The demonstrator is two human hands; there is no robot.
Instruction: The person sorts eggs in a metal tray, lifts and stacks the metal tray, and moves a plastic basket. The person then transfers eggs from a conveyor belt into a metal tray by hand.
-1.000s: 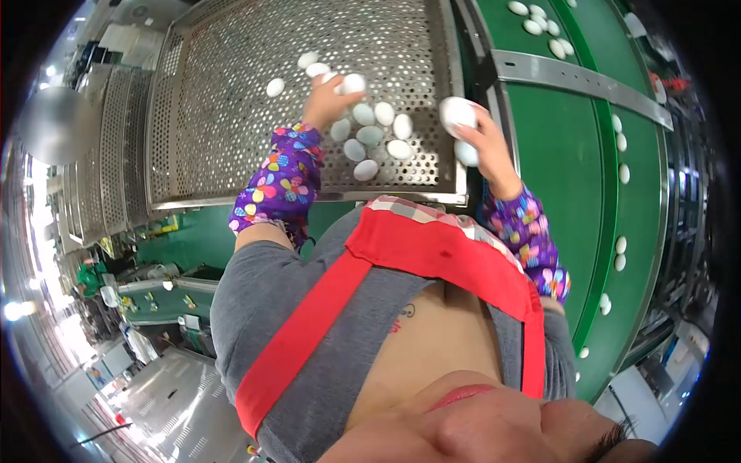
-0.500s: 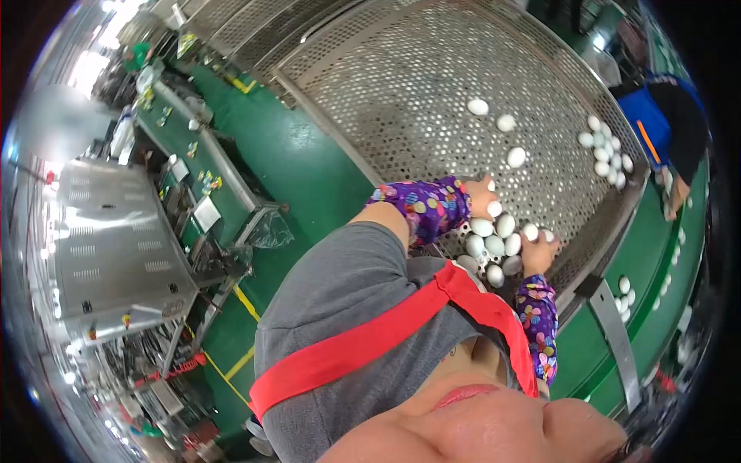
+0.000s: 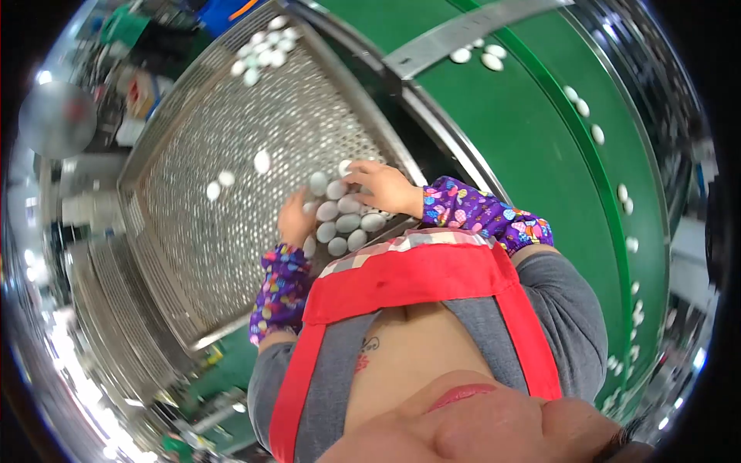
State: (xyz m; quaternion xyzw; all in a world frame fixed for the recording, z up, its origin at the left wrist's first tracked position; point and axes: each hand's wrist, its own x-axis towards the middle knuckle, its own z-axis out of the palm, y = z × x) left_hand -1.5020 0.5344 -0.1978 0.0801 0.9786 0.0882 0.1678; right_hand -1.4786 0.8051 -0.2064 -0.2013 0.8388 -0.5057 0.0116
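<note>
A cluster of pale eggs point(image 3: 349, 222) lies at the near end of a perforated metal tray point(image 3: 208, 255), close against my apron. At the cluster's left side is my left hand point(image 3: 294, 219), slightly blurred, its fingers curled around a whitish egg point(image 3: 309, 207). My right hand point(image 3: 384, 187) reaches over the upper right of the cluster. Its fingers are bent onto a white egg point(image 3: 345, 167) at the fingertips, and its palm partly covers other eggs. Both forearms wear purple patterned sleeves.
Another group of eggs point(image 3: 265, 51) sits in the tray's far corner, and a single egg point(image 3: 262, 161) lies mid-tray. To the right runs a green conveyor point(image 3: 525, 139) carrying scattered eggs, with a metal bar point(image 3: 471, 35) across it. Stacked metal trays point(image 3: 116, 309) stand at left.
The view has swung round to the right, bringing the conveyor more fully into sight. My hands remain beside the near cluster, with the right hand now reaching across its upper side.
</note>
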